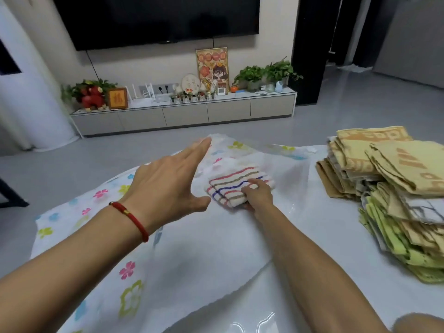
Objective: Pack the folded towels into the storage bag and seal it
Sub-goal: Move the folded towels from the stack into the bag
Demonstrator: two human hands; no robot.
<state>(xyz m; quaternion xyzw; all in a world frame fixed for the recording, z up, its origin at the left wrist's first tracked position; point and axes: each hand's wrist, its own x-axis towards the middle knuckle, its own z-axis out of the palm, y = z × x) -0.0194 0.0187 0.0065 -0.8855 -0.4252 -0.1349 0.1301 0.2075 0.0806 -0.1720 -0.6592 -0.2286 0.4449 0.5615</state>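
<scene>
A translucent storage bag (101,236) printed with coloured flowers lies spread across the white table. My right hand (258,197) grips a folded white towel with red, blue and brown stripes (236,182) by its near edge, on or just inside the bag's clear part. My left hand (168,181), a red cord at its wrist, hovers with straight spread fingers over the bag's far left side, fingertips near the bag's far edge. A pile of folded yellow, tan and green towels (394,195) sits at the right.
The white glossy table (324,236) carries everything. Beyond it is grey floor, a low TV cabinet (185,111) with plants and ornaments, and a wall-mounted television (156,18). A dark doorway stands at the back right.
</scene>
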